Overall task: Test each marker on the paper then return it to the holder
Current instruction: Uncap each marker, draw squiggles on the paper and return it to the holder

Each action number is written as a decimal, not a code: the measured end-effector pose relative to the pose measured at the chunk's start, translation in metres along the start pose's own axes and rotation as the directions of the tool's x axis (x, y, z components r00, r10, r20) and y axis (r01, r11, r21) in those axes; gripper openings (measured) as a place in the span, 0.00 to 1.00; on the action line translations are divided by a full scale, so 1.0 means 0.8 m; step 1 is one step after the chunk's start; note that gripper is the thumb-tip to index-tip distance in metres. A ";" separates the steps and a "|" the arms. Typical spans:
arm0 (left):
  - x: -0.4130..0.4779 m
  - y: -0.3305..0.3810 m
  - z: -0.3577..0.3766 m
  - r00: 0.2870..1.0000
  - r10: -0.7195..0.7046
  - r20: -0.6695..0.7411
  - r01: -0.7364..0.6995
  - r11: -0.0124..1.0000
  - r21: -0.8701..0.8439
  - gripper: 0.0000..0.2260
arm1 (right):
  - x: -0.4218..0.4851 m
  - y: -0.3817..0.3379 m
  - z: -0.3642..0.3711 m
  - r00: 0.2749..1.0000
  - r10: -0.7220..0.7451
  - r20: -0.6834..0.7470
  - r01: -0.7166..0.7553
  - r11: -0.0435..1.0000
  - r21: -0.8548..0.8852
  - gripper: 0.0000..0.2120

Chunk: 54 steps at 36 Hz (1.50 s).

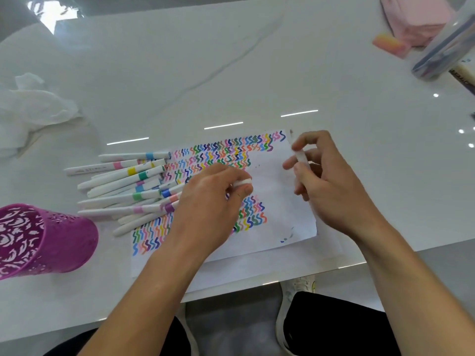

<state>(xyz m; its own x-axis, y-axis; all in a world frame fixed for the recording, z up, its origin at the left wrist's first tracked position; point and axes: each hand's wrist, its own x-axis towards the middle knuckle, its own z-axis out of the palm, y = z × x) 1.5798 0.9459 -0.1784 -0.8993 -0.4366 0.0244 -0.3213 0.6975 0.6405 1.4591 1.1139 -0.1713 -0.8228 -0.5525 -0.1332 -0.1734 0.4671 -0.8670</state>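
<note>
Sitting on the worktop (pixel 257 73) at 8 o'clock of the paper (pixel 280 201) is the purple holder (pixel 51 240), with a heap of white markers (pixel 126 186) near it at 1 o'clock, overlapping the sheet's 9 o'clock edge. The left hand (pixel 208 201) hangs over the squiggles, fingers pinching a short white piece (pixel 243 182). At 3 o'clock from it, the right hand's (pixel 327 183) fingers curl round a white marker (pixel 300 157) above the paper's bare part.

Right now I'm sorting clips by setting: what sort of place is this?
Likely a desk at home or in an office: a glossy white marble-look tabletop, white paper filled with coloured squiggles, and a pile of white colour-banded markers.
</note>
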 end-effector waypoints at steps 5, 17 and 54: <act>0.001 0.002 0.019 0.995 0.087 0.048 -0.092 0.990 0.104 0.07 | 0.012 0.004 0.014 0.994 0.109 -0.032 -0.091 0.936 0.341 0.13; 0.003 0.002 0.035 0.982 0.143 0.123 -0.165 0.968 0.188 0.07 | 0.043 0.028 0.041 0.974 -0.018 -0.225 0.076 0.965 0.250 0.05; 0.011 0.000 0.045 0.980 0.162 0.116 -0.184 0.958 0.219 0.06 | 0.055 0.046 0.059 0.902 -0.067 -0.426 0.105 0.992 0.067 0.09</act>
<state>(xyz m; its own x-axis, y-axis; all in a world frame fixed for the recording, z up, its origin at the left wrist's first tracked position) 1.5610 0.9625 -0.2060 -0.9677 -0.2492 0.0384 -0.2073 0.8732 0.4411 1.4421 1.0741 -0.2318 -0.9613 -0.2356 0.1425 -0.2224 0.3591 -0.9064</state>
